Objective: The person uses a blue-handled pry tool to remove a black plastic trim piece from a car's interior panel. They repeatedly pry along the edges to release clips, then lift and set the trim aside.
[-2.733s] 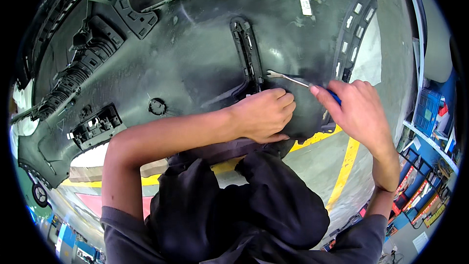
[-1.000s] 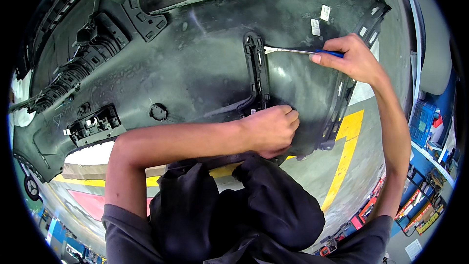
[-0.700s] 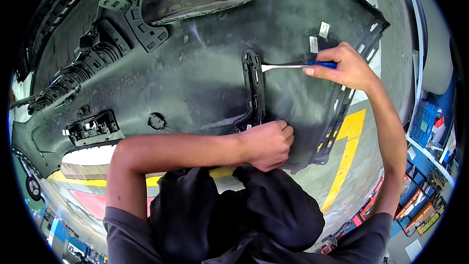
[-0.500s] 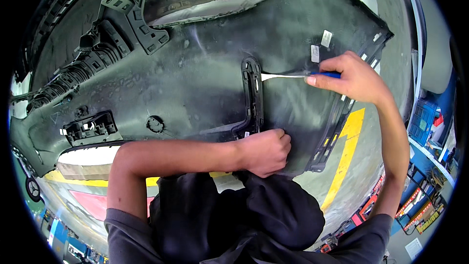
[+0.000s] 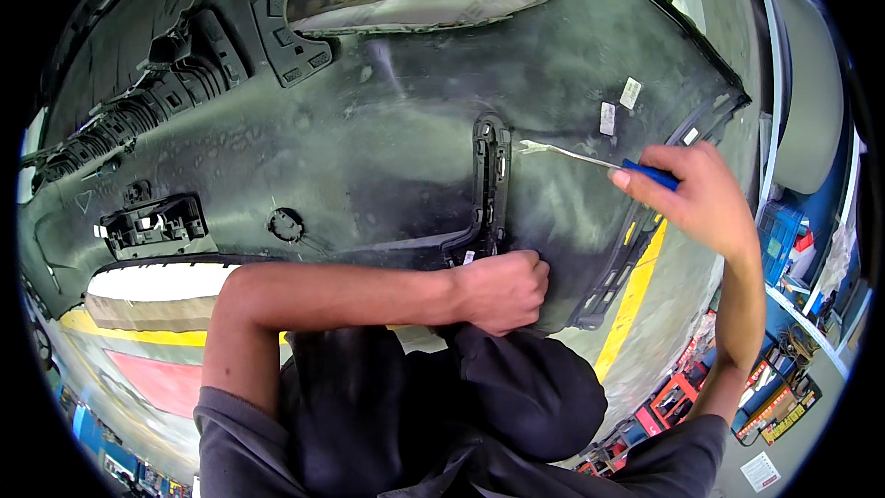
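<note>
Two dark-clad knees (image 5: 530,392) were nearest, close against the lower edge of a large black moulded panel (image 5: 387,166), perhaps helping to steady it. Just beyond them the left hand (image 5: 505,290) was folded into a fist near that edge, its forearm laid across the view; it seemed to serve as a brace, though whether it held anything inside the fingers could not be told. By its knuckles, the foot of a narrow slotted black strip (image 5: 491,186) carried a small white tag (image 5: 469,257), too small to make out. The right hand (image 5: 699,192) was closed around the blue handle of a fork-tipped tool (image 5: 581,156), thumb toward the metal shaft, a hold that looked suited to steering the tip. That tip was just beside the strip's upper part, apart from it; whether it touched the panel's surface was unclear. Farther up the panel sat two pale stickers (image 5: 631,93), neither legible, side by side on smooth ground, presumably placed clear of the raised fittings. Beyond the panel's right side, a black-and-yellow box (image 5: 793,410) bore bold lettering, and a white notice (image 5: 761,472) had print too fine to read.
</note>
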The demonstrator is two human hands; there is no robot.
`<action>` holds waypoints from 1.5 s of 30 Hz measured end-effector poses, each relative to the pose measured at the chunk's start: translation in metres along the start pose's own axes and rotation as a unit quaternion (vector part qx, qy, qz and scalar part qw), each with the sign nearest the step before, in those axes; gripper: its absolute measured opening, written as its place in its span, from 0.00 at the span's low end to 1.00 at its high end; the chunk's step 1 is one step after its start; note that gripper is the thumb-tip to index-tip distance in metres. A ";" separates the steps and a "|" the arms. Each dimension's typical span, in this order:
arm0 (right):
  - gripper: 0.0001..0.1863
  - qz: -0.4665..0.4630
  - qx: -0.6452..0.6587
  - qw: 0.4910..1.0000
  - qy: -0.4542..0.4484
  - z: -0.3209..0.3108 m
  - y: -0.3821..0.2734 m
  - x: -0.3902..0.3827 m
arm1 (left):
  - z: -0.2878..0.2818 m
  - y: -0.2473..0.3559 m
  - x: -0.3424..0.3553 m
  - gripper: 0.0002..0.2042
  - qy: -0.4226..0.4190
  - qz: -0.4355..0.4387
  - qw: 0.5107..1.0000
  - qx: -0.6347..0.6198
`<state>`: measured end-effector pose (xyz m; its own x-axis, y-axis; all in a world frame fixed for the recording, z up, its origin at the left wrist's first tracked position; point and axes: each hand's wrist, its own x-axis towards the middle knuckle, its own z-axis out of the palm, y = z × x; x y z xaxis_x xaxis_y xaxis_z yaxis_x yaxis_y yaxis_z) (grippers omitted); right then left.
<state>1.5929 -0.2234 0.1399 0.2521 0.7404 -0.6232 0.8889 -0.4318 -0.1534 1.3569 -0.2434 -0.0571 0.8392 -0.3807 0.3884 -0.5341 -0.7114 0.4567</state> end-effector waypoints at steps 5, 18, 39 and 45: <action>0.19 -0.171 -0.057 0.967 0.179 0.028 -0.008 -0.012 | 0.000 -0.001 0.000 0.15 0.004 0.007 1.000 0.003; 0.23 -0.417 -0.363 0.806 0.212 -0.029 -0.030 0.044 | 0.004 0.001 -0.002 0.15 0.013 -0.003 1.000 0.008; 0.20 -0.459 -0.361 0.788 0.195 -0.036 -0.031 0.075 | 0.010 0.003 0.001 0.15 0.030 -0.004 0.999 0.025; 0.20 -0.443 -0.400 0.783 0.176 -0.039 -0.041 0.072 | 0.009 0.004 0.003 0.14 0.010 -0.002 1.000 0.028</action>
<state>1.5900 -0.1324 0.1315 -0.6336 0.7244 -0.2715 0.6950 0.6872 0.2114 1.3582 -0.2522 -0.0611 0.8383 -0.3663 0.4038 -0.5242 -0.7452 0.4123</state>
